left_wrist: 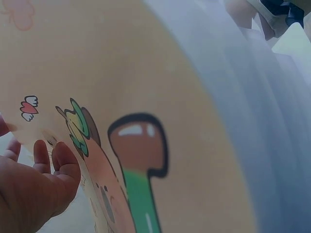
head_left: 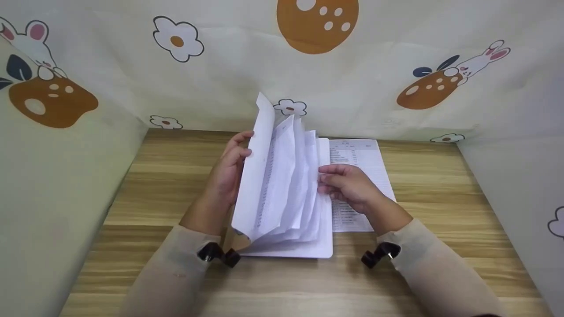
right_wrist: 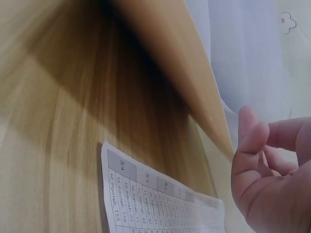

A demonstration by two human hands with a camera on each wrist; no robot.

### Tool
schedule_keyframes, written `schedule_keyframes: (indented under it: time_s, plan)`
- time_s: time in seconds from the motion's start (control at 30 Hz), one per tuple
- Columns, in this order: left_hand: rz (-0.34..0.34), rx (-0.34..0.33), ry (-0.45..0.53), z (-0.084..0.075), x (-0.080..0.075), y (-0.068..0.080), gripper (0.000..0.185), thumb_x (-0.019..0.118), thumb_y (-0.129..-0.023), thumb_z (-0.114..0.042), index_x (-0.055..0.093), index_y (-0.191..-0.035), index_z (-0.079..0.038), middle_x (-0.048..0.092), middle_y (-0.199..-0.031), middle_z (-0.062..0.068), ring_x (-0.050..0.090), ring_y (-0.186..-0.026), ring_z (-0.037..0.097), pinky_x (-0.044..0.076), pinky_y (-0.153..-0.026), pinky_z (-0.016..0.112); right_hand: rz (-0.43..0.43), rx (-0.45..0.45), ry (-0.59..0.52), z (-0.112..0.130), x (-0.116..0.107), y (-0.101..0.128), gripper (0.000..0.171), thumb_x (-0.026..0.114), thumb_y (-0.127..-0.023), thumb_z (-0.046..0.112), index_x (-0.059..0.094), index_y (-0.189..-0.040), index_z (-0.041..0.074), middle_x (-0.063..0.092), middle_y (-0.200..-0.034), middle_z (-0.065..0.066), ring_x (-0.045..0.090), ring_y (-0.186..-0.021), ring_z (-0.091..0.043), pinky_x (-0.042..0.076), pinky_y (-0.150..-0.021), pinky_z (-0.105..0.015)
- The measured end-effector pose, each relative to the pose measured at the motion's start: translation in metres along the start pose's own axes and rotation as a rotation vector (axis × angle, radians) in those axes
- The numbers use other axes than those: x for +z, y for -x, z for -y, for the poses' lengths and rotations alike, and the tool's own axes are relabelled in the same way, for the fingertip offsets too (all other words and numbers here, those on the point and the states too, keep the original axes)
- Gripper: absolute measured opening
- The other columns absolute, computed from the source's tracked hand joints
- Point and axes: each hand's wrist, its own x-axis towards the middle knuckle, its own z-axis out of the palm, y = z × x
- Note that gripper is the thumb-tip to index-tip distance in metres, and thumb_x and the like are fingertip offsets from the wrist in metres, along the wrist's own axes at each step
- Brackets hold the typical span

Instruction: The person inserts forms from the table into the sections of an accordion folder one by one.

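Note:
A notebook (head_left: 288,176) stands partly open on the table, its white pages fanned out. My left hand (head_left: 224,176) holds the raised front cover (head_left: 253,176) from the left, fingertips over its edge. Cartoon prints mark the cover's tan outer side (left_wrist: 204,160) in the left wrist view, where the left hand (left_wrist: 39,189) curls at the border. At the right edge of the pages, my right hand (head_left: 352,187) pinches the notebook between thumb and fingers. The right wrist view has that hand (right_wrist: 272,179) beside the tan back cover (right_wrist: 170,53), which tilts up off the table.
A printed sheet (head_left: 365,176) with a table of text lies under the notebook's right side. The wooden table (head_left: 440,220) meets patterned walls (head_left: 220,79) at the back and both sides. A black camera mount (head_left: 218,254) sits on each wrist.

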Motion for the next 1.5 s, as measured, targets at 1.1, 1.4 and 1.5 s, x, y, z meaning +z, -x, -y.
schedule_keyframes:
  time_s: [1.1, 1.4, 1.5]
  plan:
    - [-0.007, -0.008, 0.005, -0.001, -0.001, 0.0, 0.042, 0.044, -0.099, -0.009, 0.052, -0.135, -0.028, 0.057, -0.129, 0.007, 0.06, -0.111, 0.026, 0.056, -0.084, 0.032, -0.291, 0.001, 0.358, -0.021, -0.108, 0.014, 0.059, 0.07, -0.102, 0.028, 0.053, -0.153, 0.005, 0.072, -0.115, 0.008, 0.07, -0.099, -0.012, 0.054, -0.083, -0.032]
    - [-0.019, -0.014, -0.001, 0.0, 0.0, 0.0, 0.042, 0.045, -0.098, -0.009, 0.053, -0.136, -0.027, 0.058, -0.128, 0.008, 0.062, -0.109, 0.024, 0.057, -0.082, 0.031, -0.361, 0.019, 0.493, -0.028, -0.127, 0.015, 0.067, 0.076, -0.097, 0.026, 0.05, -0.155, 0.005, 0.062, -0.138, -0.012, 0.063, -0.114, -0.023, 0.054, -0.087, -0.029]
    - [-0.019, -0.013, 0.002, 0.0, 0.0, 0.0, 0.043, 0.045, -0.098, -0.009, 0.053, -0.135, -0.027, 0.058, -0.128, 0.007, 0.062, -0.107, 0.023, 0.057, -0.082, 0.031, -0.38, 0.017, 0.574, -0.033, -0.132, 0.012, 0.075, 0.081, -0.092, 0.025, 0.048, -0.156, 0.003, 0.055, -0.15, -0.021, 0.056, -0.131, -0.033, 0.05, -0.1, -0.033]
